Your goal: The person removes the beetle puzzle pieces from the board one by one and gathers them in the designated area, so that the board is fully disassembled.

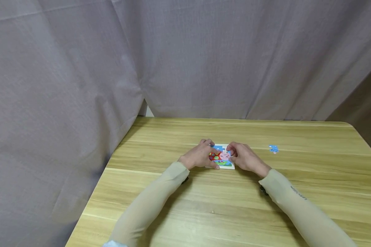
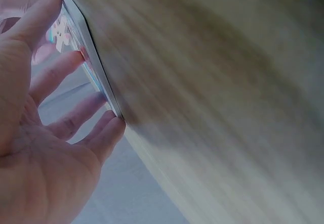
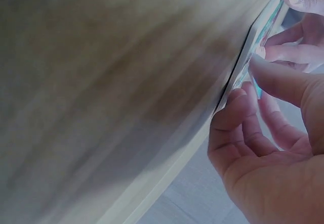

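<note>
1. Curtain [image 1: 80, 85], grey fabric: hangs left of and beyond the puzzle board.
2. Table [image 1: 216, 209], pale wood grain: beneath the puzzle board, extending to all sides of it.
3. Left sleeve [image 1: 151, 206], beige: to the left of the puzzle board, on its near side; dark wristband [image 1: 184, 180] at the cuff.
4. Left hand [image 1: 201, 155]: spread, fingers extended; thumb and fingertips rest on the puzzle board's left part and edges.
5. Puzzle board [image 1: 221, 164], white border: flat on the table between both hands; picture includes a pink cartoon head, a red body with coloured spots, green ground and blue background.
6. Puzzle piece [image 3: 257, 89], blue edge visible, mostly hidden by fingers: at the puzzle board's right part.
7. Right hand [image 1: 245, 157]: fingers curled, pinching that puzzle piece at the board's right side.
8. Right sleeve [image 1: 300, 209], beige, dark lettering: right of the puzzle board, near side; dark band [image 1: 263, 190] beneath its cuff.
9. Loose piece [image 1: 273, 148], blue with a pink bit: on the table, right of the puzzle board, apart from it.
</note>
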Action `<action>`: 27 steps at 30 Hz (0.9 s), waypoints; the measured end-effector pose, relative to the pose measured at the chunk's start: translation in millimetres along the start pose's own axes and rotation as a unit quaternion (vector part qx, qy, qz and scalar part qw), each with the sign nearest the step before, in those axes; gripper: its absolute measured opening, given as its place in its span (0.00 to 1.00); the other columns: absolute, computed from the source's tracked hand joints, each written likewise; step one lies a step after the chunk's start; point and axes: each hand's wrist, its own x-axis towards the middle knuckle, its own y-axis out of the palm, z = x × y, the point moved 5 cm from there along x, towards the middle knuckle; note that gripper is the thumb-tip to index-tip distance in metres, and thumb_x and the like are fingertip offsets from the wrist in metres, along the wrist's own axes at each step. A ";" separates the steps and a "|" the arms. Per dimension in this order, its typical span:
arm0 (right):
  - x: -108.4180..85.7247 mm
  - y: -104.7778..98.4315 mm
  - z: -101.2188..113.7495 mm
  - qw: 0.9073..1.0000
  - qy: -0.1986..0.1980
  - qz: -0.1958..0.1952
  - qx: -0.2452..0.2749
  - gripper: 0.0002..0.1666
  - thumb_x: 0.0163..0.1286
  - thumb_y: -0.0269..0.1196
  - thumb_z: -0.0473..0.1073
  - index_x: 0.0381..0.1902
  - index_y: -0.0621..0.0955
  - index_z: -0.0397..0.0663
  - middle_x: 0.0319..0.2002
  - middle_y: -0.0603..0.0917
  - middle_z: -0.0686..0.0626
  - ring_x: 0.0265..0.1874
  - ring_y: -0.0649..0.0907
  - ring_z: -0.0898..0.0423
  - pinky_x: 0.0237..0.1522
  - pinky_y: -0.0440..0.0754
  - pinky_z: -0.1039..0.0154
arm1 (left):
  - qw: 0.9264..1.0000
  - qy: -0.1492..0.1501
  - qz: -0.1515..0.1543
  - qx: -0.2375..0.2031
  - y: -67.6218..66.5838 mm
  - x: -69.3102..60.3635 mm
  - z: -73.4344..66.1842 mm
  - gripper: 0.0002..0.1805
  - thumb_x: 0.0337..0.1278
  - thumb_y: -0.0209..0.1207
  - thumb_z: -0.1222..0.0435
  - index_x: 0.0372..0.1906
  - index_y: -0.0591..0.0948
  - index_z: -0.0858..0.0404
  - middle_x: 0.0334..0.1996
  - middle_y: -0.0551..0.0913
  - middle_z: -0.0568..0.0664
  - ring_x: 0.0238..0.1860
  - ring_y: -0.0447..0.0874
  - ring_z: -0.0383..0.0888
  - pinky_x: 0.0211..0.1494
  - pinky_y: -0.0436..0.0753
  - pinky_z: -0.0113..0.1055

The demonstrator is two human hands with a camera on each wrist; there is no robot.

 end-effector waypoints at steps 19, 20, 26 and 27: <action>-1.3 -1.4 -5.5 0.999 0.033 0.009 0.026 0.28 0.68 0.73 0.31 0.63 0.76 0.30 0.35 0.83 0.44 0.34 0.79 0.54 0.37 0.76 0.64 | 1.000 0.005 0.001 0.006 0.0 0.1 0.0 0.38 0.60 0.77 0.42 0.73 0.83 0.50 0.76 0.74 0.54 0.76 0.70 0.53 0.78 0.80 0.42; -1.3 -1.3 -5.5 0.999 0.034 0.009 0.027 0.27 0.68 0.73 0.31 0.62 0.77 0.31 0.36 0.83 0.44 0.34 0.79 0.54 0.38 0.76 0.64 | 1.000 0.005 0.001 0.005 -0.1 0.1 0.1 0.38 0.60 0.76 0.42 0.73 0.83 0.50 0.76 0.74 0.54 0.76 0.70 0.53 0.78 0.80 0.42; -1.0 0.0 -6.2 0.999 0.034 0.004 0.027 0.22 0.67 0.73 0.30 0.56 0.79 0.33 0.37 0.84 0.44 0.36 0.80 0.53 0.40 0.77 0.64 | 1.000 0.004 0.001 0.005 0.2 0.2 0.7 0.38 0.60 0.76 0.42 0.74 0.82 0.50 0.76 0.74 0.54 0.77 0.69 0.53 0.78 0.80 0.42; -1.1 0.1 -6.4 0.999 0.033 0.003 0.027 0.21 0.67 0.73 0.30 0.56 0.80 0.33 0.37 0.84 0.44 0.36 0.80 0.54 0.39 0.77 0.64 | 1.000 0.004 0.001 0.005 0.4 0.2 0.8 0.38 0.60 0.77 0.42 0.74 0.82 0.50 0.76 0.74 0.54 0.77 0.69 0.53 0.78 0.80 0.42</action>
